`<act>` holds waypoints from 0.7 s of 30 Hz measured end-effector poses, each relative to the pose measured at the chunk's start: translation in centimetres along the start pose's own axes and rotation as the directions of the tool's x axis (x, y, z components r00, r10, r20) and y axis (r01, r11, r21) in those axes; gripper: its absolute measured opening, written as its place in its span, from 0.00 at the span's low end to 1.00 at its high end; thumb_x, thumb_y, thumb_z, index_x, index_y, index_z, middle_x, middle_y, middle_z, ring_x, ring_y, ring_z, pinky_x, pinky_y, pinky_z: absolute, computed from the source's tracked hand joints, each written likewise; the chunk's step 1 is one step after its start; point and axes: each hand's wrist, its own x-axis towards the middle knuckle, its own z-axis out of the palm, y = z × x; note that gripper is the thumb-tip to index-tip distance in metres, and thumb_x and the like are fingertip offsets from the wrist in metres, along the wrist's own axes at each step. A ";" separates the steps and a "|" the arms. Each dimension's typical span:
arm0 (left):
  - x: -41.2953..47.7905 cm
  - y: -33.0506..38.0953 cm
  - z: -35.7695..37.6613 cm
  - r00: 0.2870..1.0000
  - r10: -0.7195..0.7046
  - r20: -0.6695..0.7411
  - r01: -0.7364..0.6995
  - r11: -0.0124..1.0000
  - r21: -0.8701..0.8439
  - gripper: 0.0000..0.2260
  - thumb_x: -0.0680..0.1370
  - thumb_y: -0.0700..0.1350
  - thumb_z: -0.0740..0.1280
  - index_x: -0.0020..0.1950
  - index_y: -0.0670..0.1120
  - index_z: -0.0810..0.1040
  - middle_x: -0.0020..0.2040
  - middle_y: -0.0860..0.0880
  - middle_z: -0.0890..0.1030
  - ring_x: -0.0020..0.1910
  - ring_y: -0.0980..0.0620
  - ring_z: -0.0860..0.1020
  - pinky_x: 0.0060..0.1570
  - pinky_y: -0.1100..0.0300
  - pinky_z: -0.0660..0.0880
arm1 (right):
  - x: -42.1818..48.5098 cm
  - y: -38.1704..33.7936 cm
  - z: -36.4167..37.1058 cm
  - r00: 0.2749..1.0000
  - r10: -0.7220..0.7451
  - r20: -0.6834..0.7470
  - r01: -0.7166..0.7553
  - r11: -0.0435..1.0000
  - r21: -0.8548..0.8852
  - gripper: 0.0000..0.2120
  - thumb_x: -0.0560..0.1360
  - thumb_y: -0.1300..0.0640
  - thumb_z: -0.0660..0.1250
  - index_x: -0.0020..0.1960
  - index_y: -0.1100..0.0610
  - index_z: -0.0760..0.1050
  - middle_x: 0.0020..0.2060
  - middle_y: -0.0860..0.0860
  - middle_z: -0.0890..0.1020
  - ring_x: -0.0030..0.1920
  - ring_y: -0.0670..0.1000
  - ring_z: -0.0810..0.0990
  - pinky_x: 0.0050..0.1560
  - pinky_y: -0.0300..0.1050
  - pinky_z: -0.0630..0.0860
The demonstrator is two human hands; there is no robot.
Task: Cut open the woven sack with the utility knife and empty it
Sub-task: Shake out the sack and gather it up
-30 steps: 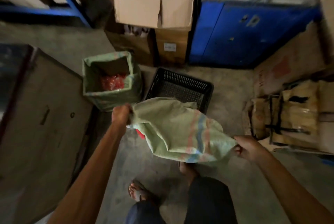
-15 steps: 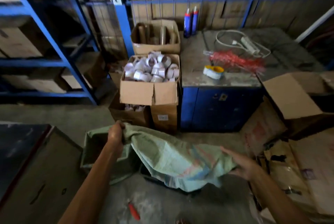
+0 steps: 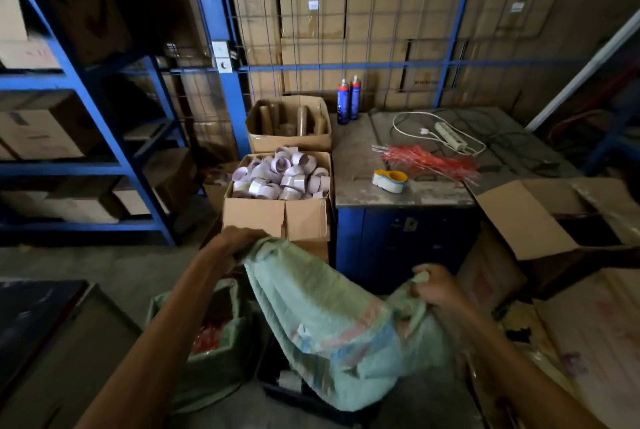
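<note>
A pale green woven sack (image 3: 332, 324) with pink and blue stripes hangs slack between my two hands, over a black plastic crate (image 3: 298, 394) on the floor. My left hand (image 3: 239, 241) grips its upper left corner. My right hand (image 3: 433, 286) holds its right corner, fingers closed on the cloth. A second green sack (image 3: 214, 366) stands open to the left, with red pieces inside. No utility knife shows in this frame.
Ahead are a cardboard box of tape rolls (image 3: 277, 200), a blue cabinet (image 3: 398, 241) with red ties, a tape dispenser and a power strip on top, blue shelving (image 3: 86, 116) at left, open boxes (image 3: 554, 220) at right.
My view has tilted up from the floor toward the shelves and cabinet. Both hands have lifted the sack higher, still over the black crate. The red item on the floor has left view.
</note>
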 end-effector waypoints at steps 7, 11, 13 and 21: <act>-0.7 4.3 1.9 0.974 0.221 0.054 -0.209 0.963 -0.169 0.23 0.76 0.40 0.74 0.70 0.36 0.76 0.65 0.35 0.81 0.60 0.40 0.81 0.59 0.46 0.81 | 0.2 -3.6 -1.5 0.944 -0.210 -0.254 0.192 0.977 -0.093 0.16 0.76 0.64 0.62 0.62 0.52 0.74 0.55 0.59 0.82 0.55 0.62 0.80 0.50 0.49 0.74; -1.7 5.7 1.7 0.970 0.244 -0.006 -0.225 0.882 -0.413 0.23 0.77 0.41 0.73 0.71 0.38 0.76 0.55 0.43 0.84 0.45 0.50 0.83 0.37 0.59 0.80 | 0.6 -6.5 -2.0 0.896 -0.379 -0.231 0.318 0.911 -0.261 0.11 0.80 0.60 0.60 0.60 0.56 0.76 0.56 0.60 0.82 0.57 0.65 0.79 0.53 0.56 0.77; -2.2 6.2 1.7 0.966 0.257 0.020 -0.217 0.854 -0.474 0.19 0.78 0.39 0.71 0.68 0.40 0.77 0.48 0.47 0.84 0.41 0.52 0.82 0.34 0.61 0.81 | 0.8 -8.4 -2.6 0.926 -0.356 -0.123 0.335 0.929 -0.158 0.10 0.79 0.61 0.62 0.56 0.60 0.80 0.58 0.60 0.82 0.59 0.63 0.79 0.58 0.55 0.77; -2.3 6.8 0.1 0.951 0.278 -0.133 -0.294 0.690 -0.662 0.18 0.77 0.38 0.72 0.65 0.34 0.78 0.57 0.36 0.83 0.48 0.44 0.82 0.50 0.52 0.83 | 1.3 -11.8 -2.4 0.953 -0.253 0.167 0.229 0.962 0.147 0.29 0.67 0.45 0.78 0.63 0.56 0.75 0.58 0.53 0.79 0.60 0.55 0.78 0.62 0.49 0.75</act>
